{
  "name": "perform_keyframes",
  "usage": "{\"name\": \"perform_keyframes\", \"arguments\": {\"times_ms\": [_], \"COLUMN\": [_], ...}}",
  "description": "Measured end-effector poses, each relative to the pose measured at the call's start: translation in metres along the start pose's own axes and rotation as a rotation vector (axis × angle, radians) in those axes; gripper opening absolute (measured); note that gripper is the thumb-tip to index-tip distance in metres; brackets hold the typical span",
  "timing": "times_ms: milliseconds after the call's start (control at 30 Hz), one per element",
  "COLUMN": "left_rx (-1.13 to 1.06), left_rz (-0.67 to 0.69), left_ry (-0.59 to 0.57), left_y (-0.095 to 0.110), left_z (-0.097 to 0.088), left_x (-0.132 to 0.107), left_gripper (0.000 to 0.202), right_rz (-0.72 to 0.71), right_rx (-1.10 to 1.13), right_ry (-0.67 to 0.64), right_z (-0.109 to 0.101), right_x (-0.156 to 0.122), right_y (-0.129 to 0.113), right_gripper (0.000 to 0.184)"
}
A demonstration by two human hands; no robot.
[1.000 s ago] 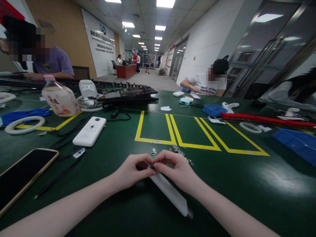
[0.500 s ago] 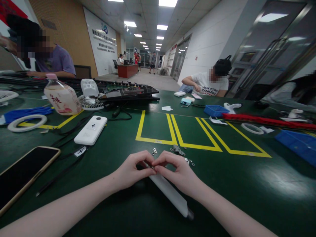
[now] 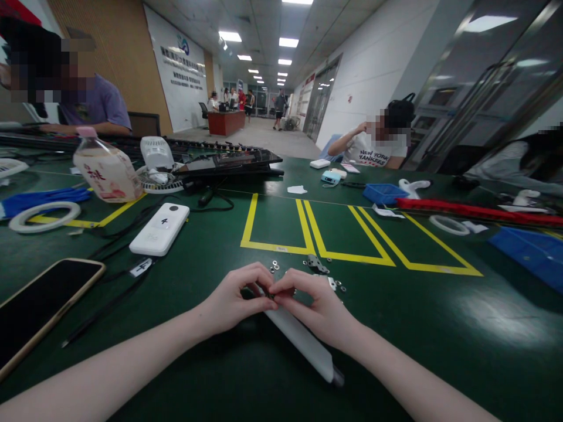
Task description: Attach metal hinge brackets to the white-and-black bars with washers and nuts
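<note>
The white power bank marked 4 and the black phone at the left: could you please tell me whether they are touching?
Apart. The head view shows a plain stretch of green table between the power bank and the phone.

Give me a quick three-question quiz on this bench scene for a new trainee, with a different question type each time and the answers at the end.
1. True or false: the left hand and the right hand both pinch at the far end of the white strip.
2. What lies on the table just beyond the fingertips? A) small washers B) scissors C) a cup
3. Fill in: the white box left of the yellow outlines is marked with the number ___.

Key: 1 true; 2 A; 3 four (4).
</note>
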State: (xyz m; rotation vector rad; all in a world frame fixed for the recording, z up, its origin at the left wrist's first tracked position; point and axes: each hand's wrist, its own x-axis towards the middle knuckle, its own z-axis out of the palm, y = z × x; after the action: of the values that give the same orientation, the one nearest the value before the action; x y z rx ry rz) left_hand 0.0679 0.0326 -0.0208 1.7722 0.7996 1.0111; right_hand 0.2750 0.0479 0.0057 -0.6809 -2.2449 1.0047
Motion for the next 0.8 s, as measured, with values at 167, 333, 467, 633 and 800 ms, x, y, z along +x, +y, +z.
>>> {"name": "perform_keyframes", "arguments": {"times_ms": [167, 333, 467, 633, 800], "left_rx": [0.009, 0.017, 0.030, 0.025, -0.009], "left_rz": [0.006, -0.005, -0.017, -0.036, -0.072], "left_ry": [0.010, 0.003, -0.006, -0.030, -0.079], "left_y": [-0.0028, -0.0020, -0.0025, -0.0003, 0.0058], "left_z": [0.0008, 0.0006, 0.0001, -0.0001, -0.0011], "left_x": [0.0000, 0.0000, -0.0003, 0.0000, 0.0001], "left_gripper": [0.008, 0.009, 0.010, 0.012, 0.010], "right_rz": [-0.051, -0.066, -0.071, -0.032, 0.018], "right_rx": [-0.056, -0.083, -0.086, -0.091, -0.073], "right_ry": [-0.011, -0.015, -0.003, -0.016, -0.040], "right_z": [0.0002, 0.0003, 0.0008, 0.0007, 0.0007], "right_x": [-0.0015, -0.0020, -0.0013, -0.0016, -0.0022], "right_y": [0.0029, 0.0052, 0.0053, 0.0028, 0.0019], "right_gripper": [0.016, 0.017, 0.016, 0.014, 0.014]}}
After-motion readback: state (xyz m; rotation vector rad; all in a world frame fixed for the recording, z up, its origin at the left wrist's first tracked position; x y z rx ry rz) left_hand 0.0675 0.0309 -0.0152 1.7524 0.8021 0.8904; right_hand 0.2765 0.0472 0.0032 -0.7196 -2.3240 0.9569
